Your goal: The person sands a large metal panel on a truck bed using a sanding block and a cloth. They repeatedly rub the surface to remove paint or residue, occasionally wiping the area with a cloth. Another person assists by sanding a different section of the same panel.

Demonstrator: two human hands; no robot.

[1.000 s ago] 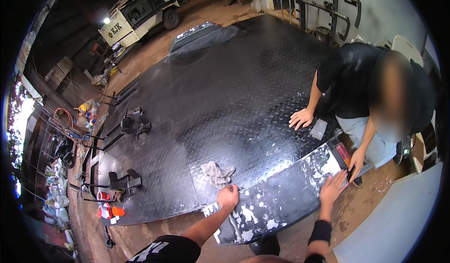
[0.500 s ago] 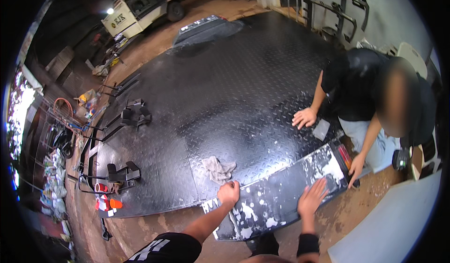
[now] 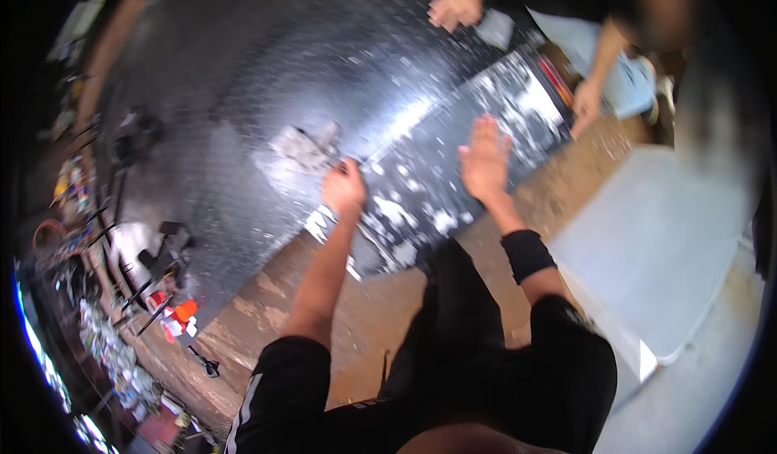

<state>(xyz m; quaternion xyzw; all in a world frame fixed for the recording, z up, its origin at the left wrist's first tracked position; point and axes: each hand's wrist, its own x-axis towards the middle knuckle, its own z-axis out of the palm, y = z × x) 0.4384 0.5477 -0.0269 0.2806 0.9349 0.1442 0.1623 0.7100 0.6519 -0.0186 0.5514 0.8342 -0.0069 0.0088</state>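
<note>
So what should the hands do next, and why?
Probably lower the right hand flat onto the paint-flecked black panel. It hovers open over the panel, while the left hand is closed at the panel's edge beside a grey rag. Another person's hand is at the far end.

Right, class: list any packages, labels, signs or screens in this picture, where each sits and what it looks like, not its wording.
Ragged white patches, possibly label remnants: scattered over the dark panel, between the person's left hand and right hand.
Small orange and white containers: on the floor at lower left, blurred.
Signs or screens: none visible.
</note>
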